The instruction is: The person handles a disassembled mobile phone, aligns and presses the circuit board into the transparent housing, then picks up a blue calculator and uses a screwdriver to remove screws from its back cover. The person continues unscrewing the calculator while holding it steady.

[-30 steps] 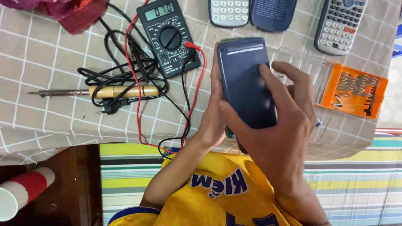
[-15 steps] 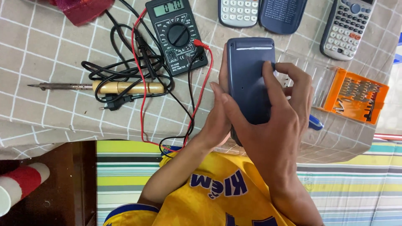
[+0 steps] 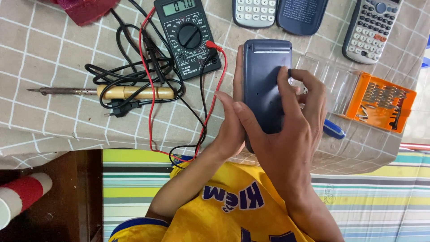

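A dark blue calculator (image 3: 264, 76) lies back side up between both hands, over the table's near edge. My left hand (image 3: 230, 123) grips its left side, thumb along the edge. My right hand (image 3: 291, 116) lies over its lower right part, index finger pressed on the back panel near the right edge. A black multimeter (image 3: 188, 36) with red and black leads lies to the left. A wooden-handled soldering iron (image 3: 121, 92) sits among black cable further left.
An orange screwdriver bit case (image 3: 380, 103) with a clear lid lies at right, a blue-handled tool (image 3: 333, 130) beside it. Two calculators (image 3: 253, 11) (image 3: 374, 27) and a dark cover (image 3: 302, 15) lie at the far edge. A checked cloth (image 3: 45, 121) covers the table.
The calculator and both hands sit slightly higher in view. My right index finger has slid along the back panel toward the calculator's right edge.
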